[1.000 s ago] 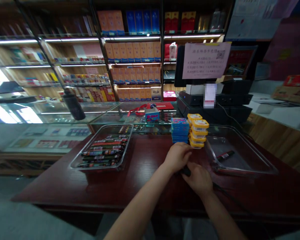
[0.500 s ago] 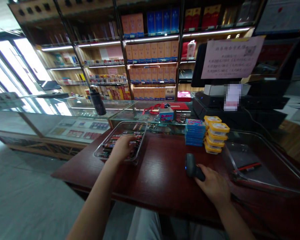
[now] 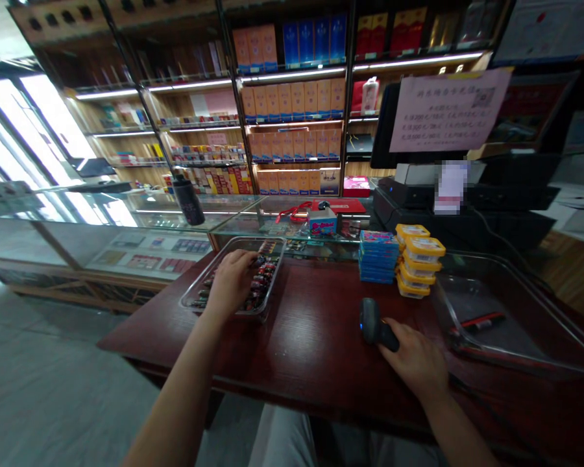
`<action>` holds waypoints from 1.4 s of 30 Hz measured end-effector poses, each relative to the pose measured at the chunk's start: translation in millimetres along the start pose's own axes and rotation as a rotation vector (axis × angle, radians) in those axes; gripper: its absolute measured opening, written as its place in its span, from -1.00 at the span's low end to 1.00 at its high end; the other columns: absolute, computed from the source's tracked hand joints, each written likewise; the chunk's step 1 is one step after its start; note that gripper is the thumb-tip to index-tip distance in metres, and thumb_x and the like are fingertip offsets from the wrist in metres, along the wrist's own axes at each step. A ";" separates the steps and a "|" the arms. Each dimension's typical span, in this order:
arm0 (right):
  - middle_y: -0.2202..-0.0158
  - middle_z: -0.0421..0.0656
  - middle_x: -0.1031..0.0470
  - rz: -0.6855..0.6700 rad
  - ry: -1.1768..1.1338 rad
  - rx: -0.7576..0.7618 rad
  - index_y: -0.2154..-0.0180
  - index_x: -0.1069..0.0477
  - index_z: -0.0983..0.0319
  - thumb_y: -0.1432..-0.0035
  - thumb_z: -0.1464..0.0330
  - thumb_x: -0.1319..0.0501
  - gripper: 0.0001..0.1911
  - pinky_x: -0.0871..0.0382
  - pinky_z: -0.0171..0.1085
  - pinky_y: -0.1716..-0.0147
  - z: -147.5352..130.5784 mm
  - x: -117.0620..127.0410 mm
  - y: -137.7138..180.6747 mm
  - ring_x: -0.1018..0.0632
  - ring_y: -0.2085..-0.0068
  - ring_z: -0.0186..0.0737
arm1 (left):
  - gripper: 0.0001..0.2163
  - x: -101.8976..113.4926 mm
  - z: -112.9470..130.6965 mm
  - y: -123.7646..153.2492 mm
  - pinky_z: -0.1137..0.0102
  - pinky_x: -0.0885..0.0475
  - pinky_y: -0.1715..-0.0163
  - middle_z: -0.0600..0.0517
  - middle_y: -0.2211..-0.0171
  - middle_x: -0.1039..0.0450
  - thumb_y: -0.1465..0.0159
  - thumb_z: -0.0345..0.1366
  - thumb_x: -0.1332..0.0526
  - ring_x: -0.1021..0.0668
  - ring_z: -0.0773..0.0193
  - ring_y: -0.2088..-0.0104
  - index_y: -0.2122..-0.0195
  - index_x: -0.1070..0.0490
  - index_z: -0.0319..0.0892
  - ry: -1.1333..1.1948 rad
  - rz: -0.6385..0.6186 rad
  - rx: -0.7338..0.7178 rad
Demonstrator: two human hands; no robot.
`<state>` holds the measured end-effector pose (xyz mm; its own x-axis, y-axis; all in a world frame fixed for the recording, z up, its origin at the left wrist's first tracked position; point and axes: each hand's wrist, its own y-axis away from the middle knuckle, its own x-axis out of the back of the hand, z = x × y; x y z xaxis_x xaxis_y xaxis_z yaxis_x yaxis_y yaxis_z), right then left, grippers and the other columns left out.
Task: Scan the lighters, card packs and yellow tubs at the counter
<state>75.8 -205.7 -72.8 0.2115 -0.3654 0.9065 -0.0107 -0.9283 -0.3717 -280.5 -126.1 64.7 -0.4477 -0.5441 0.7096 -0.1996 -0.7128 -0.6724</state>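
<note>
My left hand [image 3: 231, 279] is over a clear plastic tray [image 3: 187, 293] at the left of the desk. Its fingers are curled together among dark, stick-shaped items [image 3: 263, 277] with coloured labels; what the fingertips pinch is mostly hidden. On the right, my right hand [image 3: 416, 360] is wrapped around the handle of a black barcode scanner [image 3: 370, 324]. The scanner's head points left, with a small blue light on its side, just above the desk.
Beyond the scanner stand a stack of blue boxes [image 3: 377, 259] and yellow-lidded tubs [image 3: 418, 266]. A second clear tray [image 3: 530, 272] at the right holds a red-and-black stick [image 3: 481, 322]. A dark bottle [image 3: 187, 202] stands on the glass counter [image 3: 233, 217]. A monitor [image 3: 387, 123] rises at the back right.
My left hand has moved slightly farther into the tray and its fingers have drawn closer together. My right hand and the scanner have stayed in place.
</note>
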 end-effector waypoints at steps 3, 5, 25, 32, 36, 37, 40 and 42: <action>0.23 -0.11 -0.54 -0.004 -0.001 -0.002 0.01 -0.35 0.18 -0.17 0.23 -0.11 -0.64 -0.28 -0.22 0.27 -0.1 -1.0 -1.4 -0.54 0.22 -0.13 | -0.73 -18.3 25.9 -8.8 0.31 -0.45 0.22 -0.04 0.20 -0.44 -0.13 -0.21 -0.22 -0.50 0.19 0.21 0.15 -0.39 -0.18 0.401 0.191 0.081; 0.22 -0.12 -0.54 -0.007 -0.003 -0.012 0.01 -0.36 0.17 -0.15 0.24 -0.13 -0.64 -0.28 -0.22 0.27 -0.1 -2.3 -2.5 -0.54 0.22 -0.13 | -0.68 -36.2 41.5 -12.4 0.36 -0.45 0.28 -0.01 0.25 -0.46 -0.06 -0.18 -0.30 -0.52 0.24 0.26 0.19 -0.39 -0.20 0.639 0.260 0.178; 0.17 -0.09 -0.54 0.012 -0.030 -0.030 -0.01 -0.36 0.19 -0.13 0.26 -0.16 -0.61 -0.29 -0.23 0.20 1.5 -7.1 -3.9 -0.52 0.16 -0.13 | -0.63 -178.3 92.1 30.9 0.50 -0.47 0.60 -0.04 0.55 -0.49 -0.05 -0.05 -0.34 -0.54 0.34 0.61 0.41 -0.31 -0.28 1.540 0.019 0.999; 0.16 -0.13 -0.56 -0.054 -0.161 -0.104 0.02 -0.39 0.13 -0.09 0.21 -0.19 -0.60 -0.33 -0.18 0.23 -9.9 14.5 -5.3 -0.56 0.18 -0.06 | -0.79 -180.4 81.8 31.1 0.54 -0.51 0.48 -0.04 0.53 -0.50 -0.16 -0.24 -0.30 -0.57 0.38 0.54 0.41 -0.37 -0.30 1.694 0.043 1.107; 0.21 -0.14 -0.58 -0.069 -0.440 -0.193 0.08 -0.44 0.11 -0.03 0.14 -0.22 -0.60 -0.36 -0.17 0.24 -19.9 29.6 -6.7 -0.56 0.18 -0.04 | -0.88 -180.6 77.0 31.1 0.45 -0.55 0.27 -0.10 0.45 -0.53 -0.26 -0.39 -0.18 -0.61 0.31 0.41 0.40 -0.39 -0.34 1.822 0.027 1.145; 0.21 -0.12 -0.58 -0.082 -0.537 -0.196 0.10 -0.44 0.14 -0.01 0.13 -0.24 -0.60 -0.37 -0.17 0.22 -22.8 32.1 -6.9 -0.56 0.18 -0.04 | -0.86 -180.4 76.7 31.3 0.41 -0.55 0.24 -0.14 0.41 -0.54 -0.28 -0.37 -0.15 -0.62 0.27 0.37 0.38 -0.39 -0.34 1.833 0.001 1.144; 0.16 -0.07 -0.56 -0.142 -0.805 -0.175 0.13 -0.43 0.24 0.03 0.15 -0.27 -0.56 -0.37 -0.17 0.13 -32.5 36.9 -6.8 -0.54 0.14 -0.07 | -0.81 -179.7 77.0 32.1 0.27 -0.53 0.16 -0.26 0.30 -0.54 -0.30 -0.30 -0.12 -0.62 0.12 0.25 0.28 -0.38 -0.38 1.833 -0.094 1.127; 0.17 -0.07 -0.55 -0.203 -0.919 -0.195 0.13 -0.41 0.26 0.05 0.16 -0.29 -0.55 -0.38 -0.20 0.14 -39.3 38.5 -5.8 -0.54 0.15 -0.10 | -0.79 -178.9 77.6 32.7 0.22 -0.52 0.14 -0.29 0.28 -0.53 -0.30 -0.29 -0.12 -0.62 0.07 0.23 0.24 -0.37 -0.40 1.827 -0.135 1.118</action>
<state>45.6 -217.2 -27.8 0.9097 -0.0767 0.4081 -0.0344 -0.9933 -0.1099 -139.3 -86.4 -67.9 -0.7364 -0.0440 -0.6751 -0.1360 -0.9679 0.2114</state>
